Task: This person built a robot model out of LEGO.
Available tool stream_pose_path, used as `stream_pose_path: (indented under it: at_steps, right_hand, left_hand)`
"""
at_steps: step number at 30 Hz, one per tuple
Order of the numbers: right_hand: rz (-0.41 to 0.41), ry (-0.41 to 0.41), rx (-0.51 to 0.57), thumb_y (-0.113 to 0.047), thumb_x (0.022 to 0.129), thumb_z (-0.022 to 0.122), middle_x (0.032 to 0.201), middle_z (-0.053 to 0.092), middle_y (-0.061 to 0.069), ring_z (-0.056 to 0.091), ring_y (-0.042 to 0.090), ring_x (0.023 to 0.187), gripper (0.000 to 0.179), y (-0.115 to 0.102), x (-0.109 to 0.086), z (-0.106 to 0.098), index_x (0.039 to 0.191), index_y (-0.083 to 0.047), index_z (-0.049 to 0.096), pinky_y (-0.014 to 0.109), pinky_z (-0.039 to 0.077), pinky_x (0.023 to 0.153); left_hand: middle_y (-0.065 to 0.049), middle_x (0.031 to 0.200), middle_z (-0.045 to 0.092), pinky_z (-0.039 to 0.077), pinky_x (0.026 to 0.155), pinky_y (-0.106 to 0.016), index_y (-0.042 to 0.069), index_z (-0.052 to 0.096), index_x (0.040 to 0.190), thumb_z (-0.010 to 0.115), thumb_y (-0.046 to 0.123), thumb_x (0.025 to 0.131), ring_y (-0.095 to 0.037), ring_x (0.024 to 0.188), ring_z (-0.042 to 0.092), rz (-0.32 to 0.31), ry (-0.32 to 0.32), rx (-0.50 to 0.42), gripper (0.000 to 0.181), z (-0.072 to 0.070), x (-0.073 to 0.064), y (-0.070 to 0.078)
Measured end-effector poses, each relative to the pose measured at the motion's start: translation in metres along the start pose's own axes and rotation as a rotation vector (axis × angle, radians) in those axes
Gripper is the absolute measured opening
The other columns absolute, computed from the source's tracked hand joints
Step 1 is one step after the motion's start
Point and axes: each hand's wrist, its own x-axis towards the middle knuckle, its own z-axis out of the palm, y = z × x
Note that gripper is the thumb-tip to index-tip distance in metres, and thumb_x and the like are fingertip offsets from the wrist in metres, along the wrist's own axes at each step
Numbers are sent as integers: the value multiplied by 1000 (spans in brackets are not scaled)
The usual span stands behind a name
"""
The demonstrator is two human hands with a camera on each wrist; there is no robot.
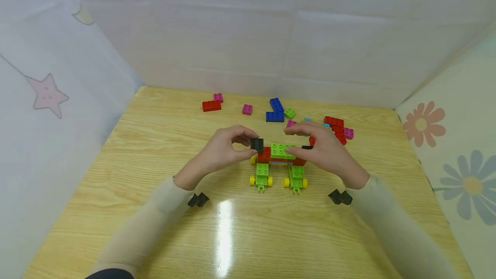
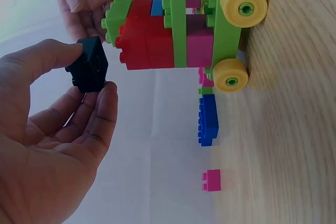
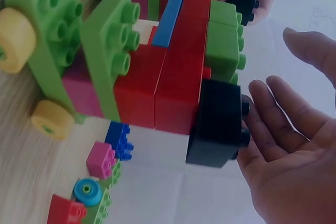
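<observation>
My left hand (image 1: pixel 217 152) pinches a black toy brick (image 2: pixel 90 65) between thumb and fingers, just above the left end of a block vehicle. The vehicle has green bricks (image 1: pixel 278 150) on top, red bricks (image 3: pixel 181 72) below them, and two green wheeled bases with yellow wheels (image 2: pixel 242 4). A second black brick (image 3: pixel 218 124) sits on the vehicle's right end, overhanging the red brick beneath. Beside that brick my right hand (image 1: pixel 329 152) hovers with fingers spread, holding nothing; in the right wrist view its palm (image 3: pixel 299 182) faces the brick's studs.
Behind the vehicle lie blue bricks (image 1: pixel 275 116), a pink brick (image 1: pixel 247 109) and a small green brick (image 1: pixel 289 113). Farther left is a red brick (image 1: pixel 211 106) with a pink one. Several red bricks (image 1: pixel 334 121) cluster past my right hand. White cloth (image 1: pixel 248 46) hangs along the table's back edge.
</observation>
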Motion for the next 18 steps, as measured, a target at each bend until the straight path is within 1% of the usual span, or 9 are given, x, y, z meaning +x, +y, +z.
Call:
stream_pose_path:
  at_steps: [5,12,18]
  right_hand:
    - [12,-16,-18,-33,100,87,145,73,0,65,32,136,47,-8,8,8,144,-22,74,64,54,116]
    - [-47,-49,-79,-26,100,87,140,77,4,69,33,130,43,-18,20,20,140,-15,76,60,57,114]
    - [-76,-103,-114,-25,101,86,139,78,9,71,33,128,41,-28,29,29,138,-12,77,59,60,112]
  left_hand:
    - [-5,129,79,61,110,-60,12,78,131,88,18,97,-34,117,77,-1,-10,-4,35,5,0,-1]
    - [-6,129,78,62,109,-59,11,78,131,88,18,98,-36,118,77,15,-40,20,35,7,1,-3]
    - [-5,128,78,62,109,-59,12,79,131,88,17,97,-35,117,78,31,-42,36,35,7,2,-6]
